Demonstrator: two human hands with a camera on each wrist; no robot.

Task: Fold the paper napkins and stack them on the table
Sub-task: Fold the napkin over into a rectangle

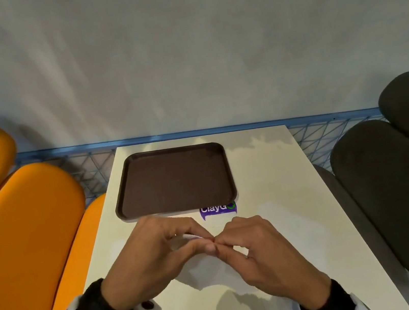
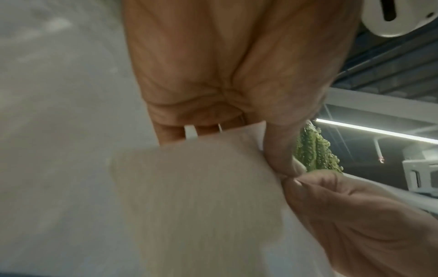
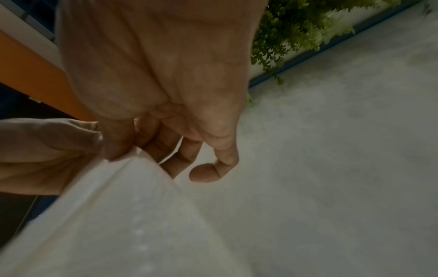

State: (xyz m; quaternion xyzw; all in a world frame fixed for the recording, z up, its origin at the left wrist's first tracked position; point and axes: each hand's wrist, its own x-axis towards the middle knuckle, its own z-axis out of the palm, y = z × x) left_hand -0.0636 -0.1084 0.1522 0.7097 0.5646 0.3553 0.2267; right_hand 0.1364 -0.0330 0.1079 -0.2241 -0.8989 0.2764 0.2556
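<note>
- The white paper napkin [image 1: 207, 268] sits low in the centre of the head view, held above the near part of the white table [image 1: 277, 183], its loose lower part hanging between your hands.
- Your left hand [image 1: 145, 260] pinches the napkin's top edge between thumb and fingertips; in the left wrist view the thumb [image 2: 277, 150] presses on the sheet's upper right corner.
- Your right hand [image 1: 261, 250] pinches the same edge, its fingertips meeting those of the left hand at the middle of the frame.
- In the right wrist view the thumb [image 3: 118, 142] clamps the napkin's [image 3: 113, 215] fold, while the little finger [image 3: 208, 172] curls free to the right of it.
- Above your hands in the head view lies a dark brown tray [image 1: 126, 210], flat on the table.
- A purple sticker [image 1: 217, 210] reading "ClayG" lies partly under the tray's lower right corner.
- Orange seats [image 1: 21, 224] fill the left of the frame, dark grey seats [image 1: 396, 191] the right.
- A grey wall [image 1: 181, 51] spans the upper frame.
</note>
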